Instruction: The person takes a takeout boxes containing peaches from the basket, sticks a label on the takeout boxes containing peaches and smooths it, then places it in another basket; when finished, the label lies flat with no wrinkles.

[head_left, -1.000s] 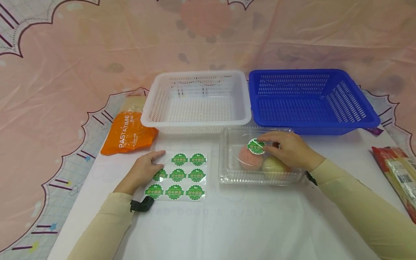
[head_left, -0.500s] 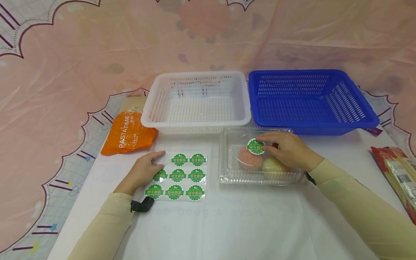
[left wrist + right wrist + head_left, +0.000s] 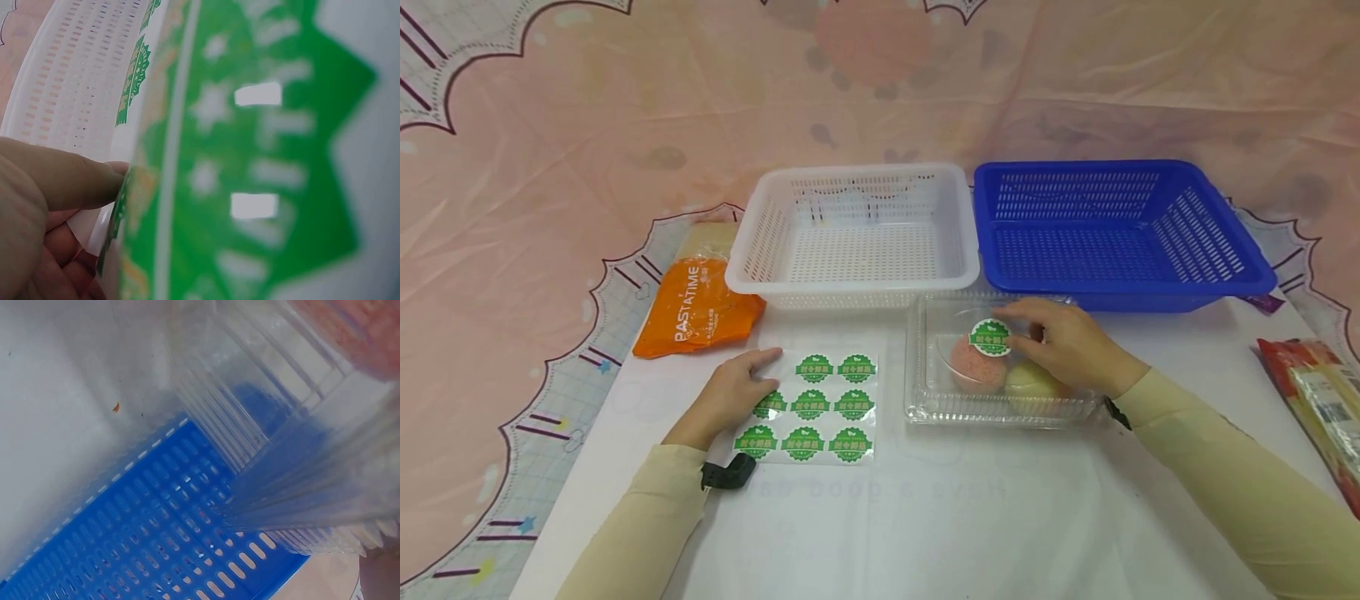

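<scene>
A sheet of green-and-white round stickers [image 3: 810,404] lies on the table at left. My left hand [image 3: 730,396] holds its left edge; in the left wrist view, the thumb [image 3: 81,181] lies over the sheet and the fingers are under it. One loose round sticker [image 3: 989,338] sits flat on the lid of a clear plastic container [image 3: 936,408]. Inside are a pinkish round item [image 3: 977,371] and a pale yellow one [image 3: 1030,382]. My right hand [image 3: 1067,342] is over the lid, its thumb at the sticker's right edge, its index finger just above. The right wrist view hides the fingertips.
Behind the container stand a white basket [image 3: 853,287] and a blue basket [image 3: 1112,292]. An orange PASTATIME bag [image 3: 700,308] leans near the white basket's left side. Another red package [image 3: 1311,400] lies at the right edge.
The index finger of my right hand has shifted slightly off the sticker, which stays on the lid. My left hand and the sticker sheet have not moved.
</scene>
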{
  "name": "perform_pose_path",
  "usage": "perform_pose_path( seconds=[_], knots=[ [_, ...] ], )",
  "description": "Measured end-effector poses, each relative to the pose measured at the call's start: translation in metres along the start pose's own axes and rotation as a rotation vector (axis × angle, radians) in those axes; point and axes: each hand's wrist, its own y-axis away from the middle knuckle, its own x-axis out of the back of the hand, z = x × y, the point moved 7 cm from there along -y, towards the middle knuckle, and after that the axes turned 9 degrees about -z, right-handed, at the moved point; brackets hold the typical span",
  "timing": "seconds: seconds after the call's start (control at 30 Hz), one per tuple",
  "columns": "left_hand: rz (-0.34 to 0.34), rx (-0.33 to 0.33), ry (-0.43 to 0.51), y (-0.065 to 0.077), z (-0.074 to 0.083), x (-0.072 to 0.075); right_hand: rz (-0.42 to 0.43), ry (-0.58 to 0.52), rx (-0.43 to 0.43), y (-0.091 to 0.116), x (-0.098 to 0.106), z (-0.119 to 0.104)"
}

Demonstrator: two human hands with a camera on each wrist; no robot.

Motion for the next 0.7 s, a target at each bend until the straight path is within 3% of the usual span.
perform_pose_path(
  seconds=[0.17,0.47,0.7],
  knots=[
    [0.002,0.000,-0.003,0.001,0.001,0.001,0.016,-0.016,-0.023,0.001,0.001,0.002],
    [0.004,0.002,-0.007,0.002,0.003,0.001,-0.027,0.009,-0.036,0.001,0.001,-0.003],
    [0.079,-0.106,-0.114,0.007,0.016,0.009,-0.022,0.032,-0.028,0.000,-0.001,-0.002]
  ],
)
